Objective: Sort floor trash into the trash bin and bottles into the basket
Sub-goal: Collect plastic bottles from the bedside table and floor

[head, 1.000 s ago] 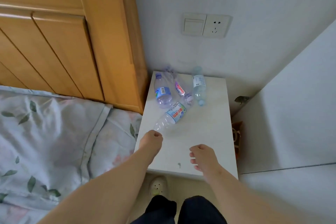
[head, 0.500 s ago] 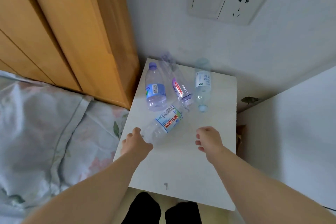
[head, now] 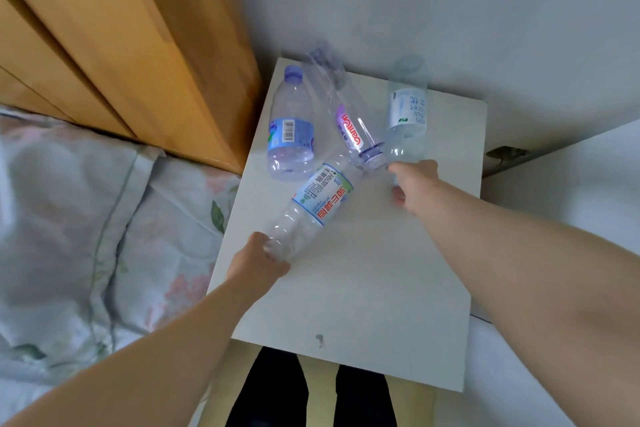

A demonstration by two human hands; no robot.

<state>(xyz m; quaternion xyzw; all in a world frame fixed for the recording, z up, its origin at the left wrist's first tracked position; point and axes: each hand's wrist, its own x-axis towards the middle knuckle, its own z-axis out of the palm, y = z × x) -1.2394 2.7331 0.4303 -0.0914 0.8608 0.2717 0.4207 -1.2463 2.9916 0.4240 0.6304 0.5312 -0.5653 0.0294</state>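
Several empty clear plastic bottles lie on a white bedside table (head: 367, 295). My left hand (head: 258, 263) grips the neck end of the nearest one, the bottle with a green and red label (head: 322, 199), which lies slantwise. My right hand (head: 414, 184) curls round the near end of the bottle with a pale blue label (head: 407, 118) at the right; that end is hidden under the hand. Between them lies a bottle with a purple label (head: 349, 128), and a bottle with a blue label and purple cap (head: 291, 130) lies at the left.
A wooden headboard (head: 145, 45) stands left of the table, with a floral bed cover (head: 86, 236) below it. A white wall (head: 433, 3) is behind and a white cabinet side (head: 571, 191) at the right. My dark trouser legs (head: 311, 392) show below the table's front edge.
Both hands have reached forward over the table. The left hand has closed on the nearest bottle's neck end and the right hand has reached the right bottle. The camera has moved closer.
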